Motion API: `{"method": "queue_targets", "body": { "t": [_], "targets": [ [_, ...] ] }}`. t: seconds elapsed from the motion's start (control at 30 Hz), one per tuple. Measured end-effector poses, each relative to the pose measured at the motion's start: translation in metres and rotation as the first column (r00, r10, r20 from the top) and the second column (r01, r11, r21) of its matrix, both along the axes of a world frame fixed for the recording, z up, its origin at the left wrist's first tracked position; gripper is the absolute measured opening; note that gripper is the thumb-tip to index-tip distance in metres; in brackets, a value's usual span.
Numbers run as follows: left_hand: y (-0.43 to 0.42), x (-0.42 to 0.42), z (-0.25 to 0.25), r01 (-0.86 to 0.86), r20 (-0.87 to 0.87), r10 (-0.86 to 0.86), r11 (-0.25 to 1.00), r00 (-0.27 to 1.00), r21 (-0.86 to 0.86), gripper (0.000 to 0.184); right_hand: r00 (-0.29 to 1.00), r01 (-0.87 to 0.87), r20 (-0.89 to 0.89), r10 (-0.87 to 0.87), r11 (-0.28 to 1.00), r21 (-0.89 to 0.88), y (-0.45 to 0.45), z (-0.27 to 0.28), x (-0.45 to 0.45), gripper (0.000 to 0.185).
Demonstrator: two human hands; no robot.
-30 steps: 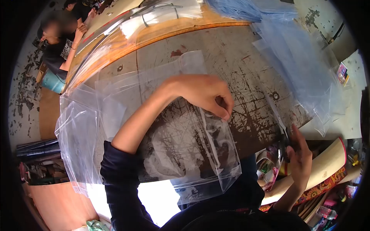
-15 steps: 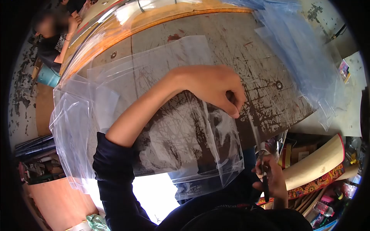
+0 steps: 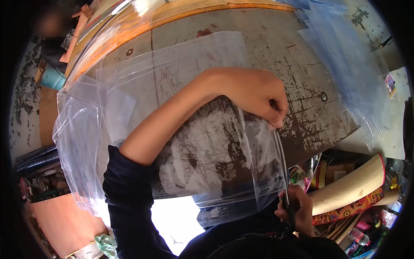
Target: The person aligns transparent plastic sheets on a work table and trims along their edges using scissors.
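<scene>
I see the table point(image 3: 276, 47), clear plastic sheet point(image 3: 264, 157) overhanging its near edge. Left hand point(image 3: 256, 90) curled, pinching sheet's right edge; right hand point(image 3: 299, 209) wrapped round scissors point(image 3: 283, 166), blades along that edge. No severed strip visible; can't tell how much is cut.

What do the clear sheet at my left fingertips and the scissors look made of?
Clear sheet: probably thin glossy plastic, see-through with creases and glints. Scissors: blades likely metal, silvery, shiny; handles dark, perhaps plastic, but partly hidden by your right hand.
</scene>
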State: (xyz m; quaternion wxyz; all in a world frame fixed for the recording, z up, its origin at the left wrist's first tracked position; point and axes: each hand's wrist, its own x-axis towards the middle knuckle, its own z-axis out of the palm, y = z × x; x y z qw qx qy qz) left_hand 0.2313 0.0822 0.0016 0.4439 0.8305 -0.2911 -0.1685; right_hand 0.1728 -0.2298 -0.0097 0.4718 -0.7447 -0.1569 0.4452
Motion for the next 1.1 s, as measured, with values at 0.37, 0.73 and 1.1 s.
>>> {"method": "queue_targets", "body": {
  "t": [0.37,0.73,1.1],
  "targets": [
    [0.0010,-0.0009,0.0030,-0.031,-0.034,0.032,0.999,0.999,0.031,0.016,0.999,0.033,0.019,-0.033,0.999,-0.037,0.0032,-0.0004,0.0001,0.043],
    [0.0023,-0.0001,0.0008,-0.030,-0.018,0.030,0.999,0.999,0.036,0.017,0.998,0.056,0.006,-0.056,0.998,0.036,0.0052,-0.0011,-0.0004,0.044],
    [0.0010,0.0001,0.0012,-0.031,-0.007,0.032,0.999,0.999,0.036,0.016,0.995,0.079,0.065,-0.077,0.996,-0.031,0.0034,-0.0034,-0.0044,0.039]
  ]
}}
